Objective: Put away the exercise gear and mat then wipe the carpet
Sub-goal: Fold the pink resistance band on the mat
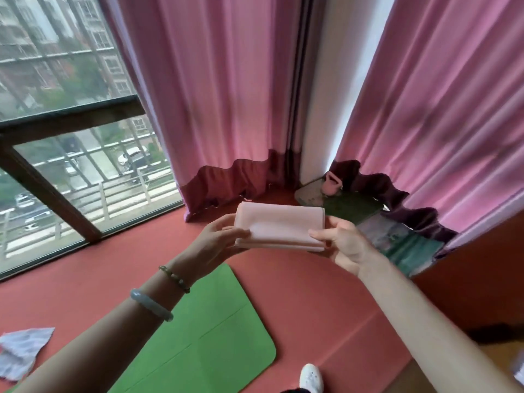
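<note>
Head view: the folded pink exercise band [279, 226] is held in the air above the red carpet [326, 293], with its long axis running left to right between the two hands. The left hand [218, 239] clamps the left short end, thumb on the top face and fingers curled beneath. The right hand [343, 242] pinches the right end, thumb laid across the near right corner and fingers wrapped behind the edge. Both grips are closed on the band; neither hand is free. The far corner, where a pink kettlebell [330, 184] stands at the foot of the curtain [425, 109], lies beyond and to the right of the band, so the right hand is the nearer one to it. This is probably the stowing point, though that is a judgement only. The green exercise mat [198, 341] lies flat and unrolled on the carpet, near and below the left forearm. A crumpled cloth [22, 350] rests on the carpet at the near left.
</note>
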`<act>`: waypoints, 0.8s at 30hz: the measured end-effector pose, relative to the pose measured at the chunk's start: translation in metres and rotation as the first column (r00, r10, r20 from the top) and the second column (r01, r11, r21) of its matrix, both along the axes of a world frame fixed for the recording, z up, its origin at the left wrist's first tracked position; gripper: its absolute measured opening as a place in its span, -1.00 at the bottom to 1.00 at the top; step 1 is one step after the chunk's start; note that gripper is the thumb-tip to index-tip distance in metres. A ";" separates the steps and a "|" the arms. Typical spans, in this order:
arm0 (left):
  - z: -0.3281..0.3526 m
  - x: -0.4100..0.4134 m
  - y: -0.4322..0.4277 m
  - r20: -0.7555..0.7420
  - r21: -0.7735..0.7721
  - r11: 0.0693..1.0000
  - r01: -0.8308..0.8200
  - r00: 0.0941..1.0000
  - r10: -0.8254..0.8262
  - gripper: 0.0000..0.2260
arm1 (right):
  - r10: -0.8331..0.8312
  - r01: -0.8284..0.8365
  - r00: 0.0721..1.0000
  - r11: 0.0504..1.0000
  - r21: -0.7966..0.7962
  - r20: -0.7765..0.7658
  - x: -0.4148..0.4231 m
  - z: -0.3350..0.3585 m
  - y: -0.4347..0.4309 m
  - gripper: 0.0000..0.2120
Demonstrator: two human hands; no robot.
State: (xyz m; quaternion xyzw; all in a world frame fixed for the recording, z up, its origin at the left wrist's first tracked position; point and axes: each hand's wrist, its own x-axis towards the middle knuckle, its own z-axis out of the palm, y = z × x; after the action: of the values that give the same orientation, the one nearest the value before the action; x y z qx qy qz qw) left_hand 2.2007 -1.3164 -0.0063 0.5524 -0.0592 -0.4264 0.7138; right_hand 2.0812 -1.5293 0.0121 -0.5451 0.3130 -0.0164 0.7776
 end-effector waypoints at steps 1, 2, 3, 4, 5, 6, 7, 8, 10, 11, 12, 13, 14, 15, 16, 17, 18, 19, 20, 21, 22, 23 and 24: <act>0.000 -0.002 -0.020 0.003 -0.002 1.000 -0.002 1.000 0.002 -0.55 | -0.001 0.001 1.000 1.000 -0.008 -0.001 -0.002 0.001 -0.020 -0.70; 0.000 -0.003 -0.040 0.005 -0.004 1.000 -0.006 1.000 0.006 -0.54 | -0.001 0.001 1.000 1.000 -0.011 0.001 -0.003 0.002 -0.040 -0.70; 0.000 -0.004 -0.060 0.007 -0.009 1.000 -0.008 1.000 0.008 -0.54 | -0.002 0.002 1.000 1.000 -0.011 0.006 -0.004 0.002 -0.061 -0.69; -0.001 -0.004 -0.080 0.011 -0.013 1.000 -0.009 1.000 0.009 -0.54 | -0.006 0.006 1.000 1.000 -0.007 0.013 -0.005 0.003 -0.081 -0.69; -0.001 -0.004 -0.100 0.019 -0.015 1.000 -0.010 1.000 0.010 -0.56 | -0.009 0.009 1.000 1.000 -0.006 0.019 -0.004 0.003 -0.101 -0.69; -0.001 -0.003 -0.119 0.027 -0.014 1.000 -0.014 1.000 0.014 -0.59 | -0.012 0.012 1.000 1.000 -0.007 0.021 -0.004 0.004 -0.119 -0.70; 0.000 -0.003 -0.137 0.034 -0.009 1.000 -0.017 0.999 0.017 -0.63 | -0.014 0.015 1.000 1.000 -0.007 0.022 -0.004 0.004 -0.137 -0.70; 0.000 -0.002 -0.154 0.035 -0.007 1.000 -0.017 0.999 0.018 -0.66 | -0.017 0.017 1.000 1.000 -0.006 0.022 -0.003 0.004 -0.153 -0.71; -0.002 0.000 -0.183 0.030 -0.002 1.000 -0.013 0.999 0.013 -0.68 | -0.020 0.020 1.000 1.000 0.002 0.020 -0.002 0.002 -0.181 -0.72; -0.004 0.002 -0.195 0.028 0.005 1.000 -0.010 1.000 0.010 -0.68 | -0.021 0.021 1.000 1.000 0.004 0.020 0.000 0.001 -0.194 -0.72; -0.006 0.006 -0.207 0.024 0.016 1.000 -0.007 1.000 0.007 -0.68 | -0.021 0.020 1.000 1.000 0.005 0.021 0.003 -0.001 -0.206 -0.72; -0.007 0.009 -0.218 0.024 0.026 1.000 -0.005 1.000 0.004 -0.68 | -0.021 0.021 1.000 1.000 0.005 0.023 0.007 -0.003 -0.218 -0.72; -0.008 0.015 -0.229 0.025 0.031 1.000 -0.001 1.000 0.000 -0.67 | -0.022 0.022 0.999 1.000 0.006 0.024 0.012 -0.005 -0.228 -0.72; -0.009 0.022 -0.239 0.027 0.034 0.999 0.005 1.000 -0.006 -0.67 | -0.027 0.027 0.999 1.000 0.008 0.023 0.017 -0.008 -0.238 -0.72; -0.010 0.029 -0.249 0.028 0.036 0.999 0.013 1.000 -0.014 -0.67 | -0.035 0.035 0.999 0.999 0.012 0.019 0.023 -0.010 -0.246 -0.72; -0.011 0.037 -0.259 0.027 0.038 0.999 0.020 0.999 -0.021 -0.66 | -0.046 0.046 0.999 0.999 0.017 0.014 0.029 -0.013 -0.255 -0.72; -0.014 0.046 -0.268 0.020 0.039 0.999 0.024 0.999 -0.025 -0.66 | -0.056 0.056 0.998 0.998 0.025 0.012 0.036 -0.015 -0.263 -0.72; -0.017 0.056 -0.278 0.016 0.041 0.999 0.030 0.999 -0.030 -0.66 | -0.062 0.062 0.998 0.998 0.030 0.010 0.043 -0.018 -0.271 -0.72; -0.020 0.066 -0.288 0.013 0.044 0.998 0.040 0.999 -0.041 -0.65 | -0.068 0.068 0.998 0.997 0.030 0.006 0.051 -0.021 -0.280 -0.72; -0.023 0.077 -0.299 0.014 0.048 0.997 0.057 0.998 -0.058 -0.64 | -0.074 0.074 0.997 0.997 0.024 0.000 0.061 -0.023 -0.289 -0.72; -0.026 0.088 -0.310 0.015 0.051 0.996 0.075 0.997 -0.075 -0.64 | -0.081 0.081 0.997 0.997 0.016 -0.004 0.070 -0.026 -0.299 -0.72; -0.028 0.100 -0.321 0.016 0.055 0.994 0.090 0.996 -0.091 -0.64 | -0.091 0.091 0.996 0.996 0.008 -0.005 0.081 -0.028 -0.309 -0.72; -0.030 0.114 -0.333 0.017 0.054 0.993 0.107 0.994 -0.108 -0.62 | -0.105 0.105 0.994 0.994 0.006 -0.003 0.093 -0.030 -0.319 -0.72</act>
State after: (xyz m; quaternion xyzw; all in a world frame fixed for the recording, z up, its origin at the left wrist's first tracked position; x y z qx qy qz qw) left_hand 2.3149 -1.6492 -0.0361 0.5715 -0.0845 -0.4601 0.6742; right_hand 2.1740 -1.8486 -0.0177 -0.5252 0.3423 -0.0558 0.7771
